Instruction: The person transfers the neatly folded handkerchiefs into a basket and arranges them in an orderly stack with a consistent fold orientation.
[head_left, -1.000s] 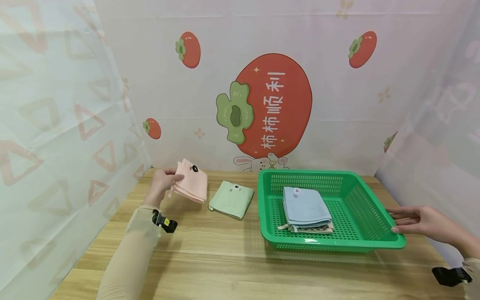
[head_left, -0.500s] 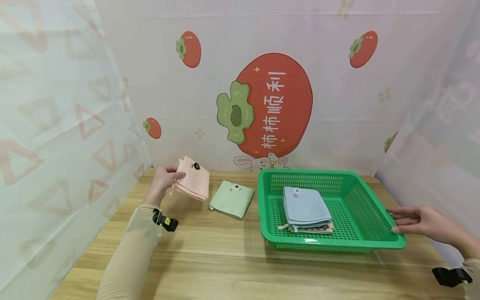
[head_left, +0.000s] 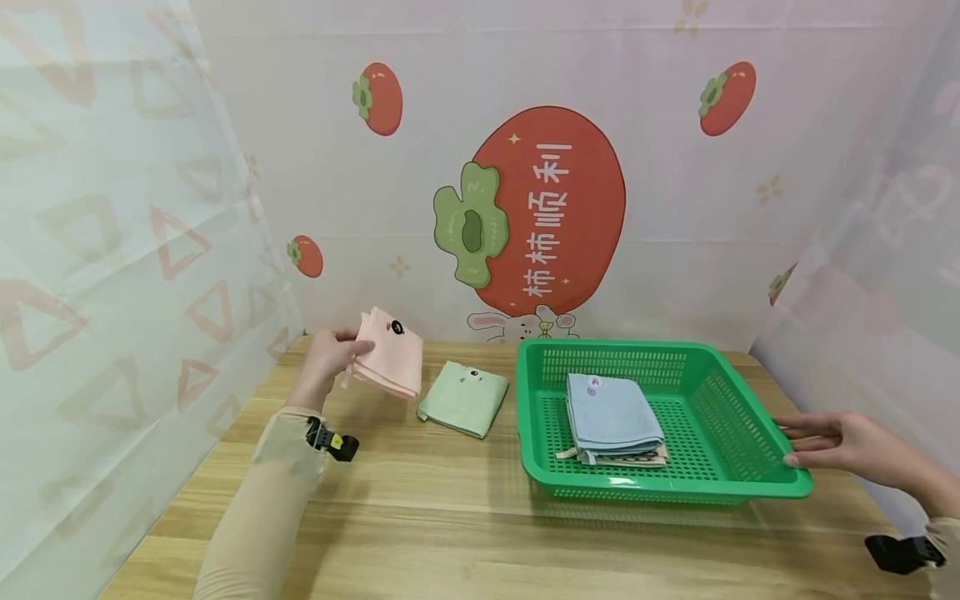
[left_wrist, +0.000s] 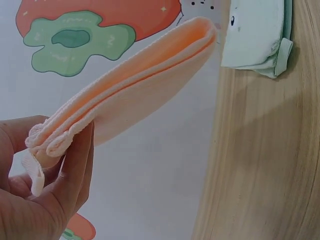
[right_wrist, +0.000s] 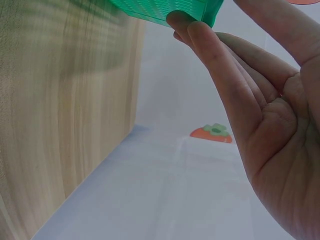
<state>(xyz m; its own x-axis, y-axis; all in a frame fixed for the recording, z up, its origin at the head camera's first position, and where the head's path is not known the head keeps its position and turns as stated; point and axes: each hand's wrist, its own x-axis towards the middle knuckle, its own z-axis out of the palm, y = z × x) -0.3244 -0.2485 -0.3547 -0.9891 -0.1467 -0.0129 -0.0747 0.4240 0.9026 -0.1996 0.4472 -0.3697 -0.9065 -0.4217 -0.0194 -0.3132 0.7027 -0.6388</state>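
My left hand (head_left: 328, 360) pinches a folded pink towel (head_left: 392, 354) by its left edge, above the table. A round black mark shows on its face, and the left wrist view shows the folded layers and a small hanging loop. To its right lies a folded green towel (head_left: 465, 398) with a small face on it. My right hand (head_left: 851, 450) holds the right rim of a green plastic basket (head_left: 622, 487), thumb at the rim and fingers against the outer side. Inside, a folded blue towel (head_left: 615, 412) lies over other folded cloth, mostly hidden.
The wooden table (head_left: 420, 517) stands between white printed curtains. Behind the basket hangs a back curtain (head_left: 660, 275) with red persimmons on it. The basket takes up the table's right part.
My left hand has lifted the pink towel slightly and shifted it a little right, toward the green towel. My right hand and the basket look unmoved.
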